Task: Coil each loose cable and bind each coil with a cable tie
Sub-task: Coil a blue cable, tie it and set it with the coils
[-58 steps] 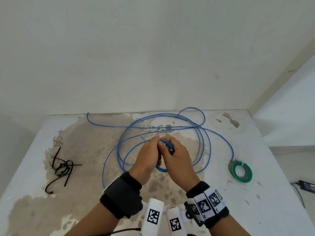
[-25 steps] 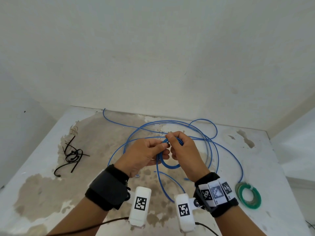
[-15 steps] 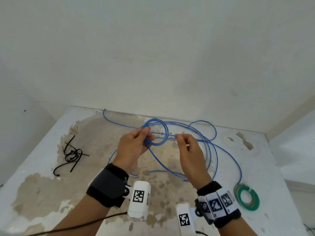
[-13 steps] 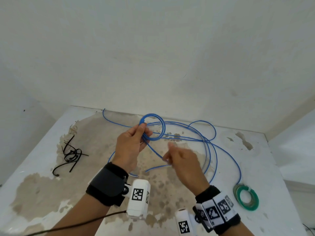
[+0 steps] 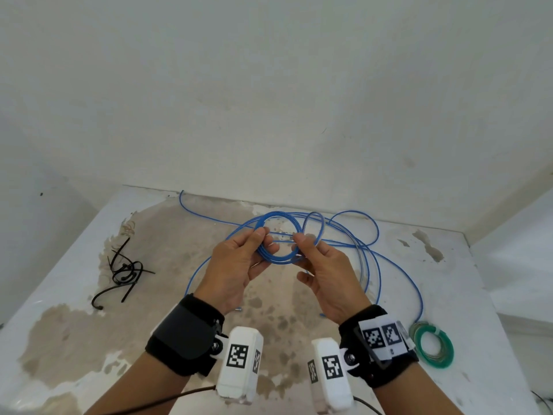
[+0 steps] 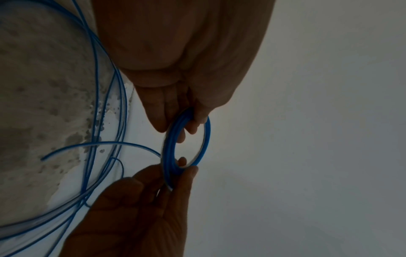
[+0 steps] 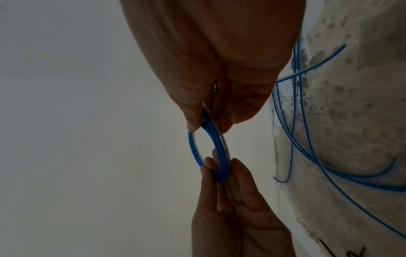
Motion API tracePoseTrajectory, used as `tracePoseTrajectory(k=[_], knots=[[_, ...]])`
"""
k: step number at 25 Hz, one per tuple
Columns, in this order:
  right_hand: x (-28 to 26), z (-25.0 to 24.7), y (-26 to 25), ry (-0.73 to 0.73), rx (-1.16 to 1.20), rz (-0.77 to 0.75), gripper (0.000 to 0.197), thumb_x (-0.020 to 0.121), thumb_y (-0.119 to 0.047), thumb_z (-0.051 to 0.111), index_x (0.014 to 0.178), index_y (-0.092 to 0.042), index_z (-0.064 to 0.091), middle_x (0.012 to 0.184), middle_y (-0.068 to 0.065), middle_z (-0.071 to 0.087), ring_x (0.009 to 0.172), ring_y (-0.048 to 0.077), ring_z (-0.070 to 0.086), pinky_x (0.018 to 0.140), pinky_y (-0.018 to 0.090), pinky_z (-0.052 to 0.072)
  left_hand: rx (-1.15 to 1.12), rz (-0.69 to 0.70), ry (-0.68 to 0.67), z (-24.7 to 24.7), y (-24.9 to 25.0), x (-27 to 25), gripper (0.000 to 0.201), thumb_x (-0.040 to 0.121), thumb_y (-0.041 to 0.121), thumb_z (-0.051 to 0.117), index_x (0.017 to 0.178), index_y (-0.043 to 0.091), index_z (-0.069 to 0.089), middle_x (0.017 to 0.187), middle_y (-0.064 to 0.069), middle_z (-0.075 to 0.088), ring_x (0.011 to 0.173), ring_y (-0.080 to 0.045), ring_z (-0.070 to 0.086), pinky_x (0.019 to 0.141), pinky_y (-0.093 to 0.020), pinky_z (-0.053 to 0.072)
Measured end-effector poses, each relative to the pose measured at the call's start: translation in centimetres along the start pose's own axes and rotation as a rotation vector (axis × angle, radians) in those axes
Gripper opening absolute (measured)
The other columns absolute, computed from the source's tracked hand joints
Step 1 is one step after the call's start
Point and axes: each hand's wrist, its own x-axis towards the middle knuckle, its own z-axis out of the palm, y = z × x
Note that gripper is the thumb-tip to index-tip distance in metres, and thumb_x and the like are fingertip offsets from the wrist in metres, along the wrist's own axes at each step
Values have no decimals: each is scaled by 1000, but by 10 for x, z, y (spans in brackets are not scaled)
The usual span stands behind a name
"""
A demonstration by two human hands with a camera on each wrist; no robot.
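Note:
A small coil of blue cable (image 5: 279, 260) is held up between both hands above the table (image 5: 466, 283). My left hand (image 5: 264, 243) pinches the coil's left side between thumb and fingers. On its right side my right hand (image 5: 301, 241) pinches it, and a further loop (image 5: 320, 226) stands just beyond the fingers. The left wrist view has the coil (image 6: 168, 151) with the left hand (image 6: 193, 120) above it and the right hand (image 6: 182, 173) below. From the right wrist, the coil (image 7: 222, 151) hangs from the right hand (image 7: 206, 123). The rest of the blue cable (image 5: 378, 233) lies loose on the table.
A tangle of black cable ties (image 5: 125, 271) lies at the table's left. A bound green coil (image 5: 434, 348) sits near the right front. White walls close the back and the left. The tabletop is stained brown in the middle.
My right hand, which had slid down the cable away from the coil, has come back up with another loop and pinches the coil again. The left hand kept its hold.

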Motion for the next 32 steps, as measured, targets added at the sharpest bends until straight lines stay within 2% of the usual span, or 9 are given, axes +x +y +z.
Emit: tracePoseTrajectory(k=[4, 7, 10, 16, 19, 22, 26, 29, 32], knots=[[-1, -7, 0, -51, -29, 23, 20, 90, -36, 72, 96, -17, 74, 85, -3, 70, 78, 7, 65, 72, 29, 46, -2, -72, -32, -6, 2, -1, 20, 99, 23, 58, 107, 11, 71, 93, -4, 76, 89, -15, 75, 78, -26, 60], [-2, -9, -2, -77, -67, 30, 17, 93, -34, 70, 101, -21, 75, 86, -6, 70, 77, 8, 65, 71, 28, 46, 62, -123, -76, -11, 2, -2, 19, 99, 24, 58, 105, 12, 72, 91, -2, 76, 85, -13, 74, 74, -25, 60], [-2, -12, -1, -81, -145, -6, 19, 97, -32, 66, 111, -24, 75, 87, -10, 69, 75, 5, 66, 69, 27, 47, 144, -118, -127, -14, 3, -2, 19, 97, 23, 61, 107, 11, 73, 91, -1, 74, 85, -14, 74, 74, -24, 60], [-1, -15, 4, -88, -351, -70, 29, 104, -41, 49, 106, -23, 72, 87, -10, 70, 79, 7, 68, 70, 27, 53, 312, -100, -206, -20, 9, 0, 32, 84, 33, 69, 103, 8, 74, 90, -7, 74, 91, -20, 73, 83, -28, 60], [2, -18, 4, -65, -266, -121, 21, 105, -30, 53, 117, -26, 69, 95, -4, 70, 84, 10, 71, 72, 28, 55, 278, -97, -166, -19, 12, 3, 21, 94, 28, 64, 96, 9, 73, 86, -5, 74, 86, -16, 73, 87, -29, 58], [4, -20, 4, -102, -13, -62, 21, 106, -22, 49, 116, -14, 66, 90, 1, 70, 90, 17, 73, 76, 30, 57, 41, -57, -48, -15, 13, 7, 20, 101, 24, 54, 90, 16, 69, 82, 1, 75, 82, -9, 73, 89, -29, 54], [-1, -17, 9, -170, -17, -55, 23, 107, -18, 46, 116, -11, 66, 85, 1, 70, 92, 19, 73, 79, 28, 58, -99, -2, 75, -14, 13, 12, 18, 102, 22, 54, 93, 16, 68, 80, 3, 75, 85, -10, 72, 84, -27, 53], [-1, -19, 7, -146, -80, -91, 26, 107, -22, 46, 123, -16, 66, 88, 0, 69, 91, 17, 73, 77, 28, 57, 17, 28, 36, -18, 13, 11, 18, 102, 22, 55, 96, 14, 70, 84, 1, 75, 87, -11, 72, 87, -27, 54], [4, -23, 0, -128, -213, -134, 29, 107, -30, 47, 127, -22, 66, 101, 0, 68, 92, 19, 72, 75, 29, 55, 196, 35, -57, -22, 13, 4, 17, 99, 21, 58, 103, 12, 72, 92, -3, 76, 90, -14, 73, 90, -30, 56]])
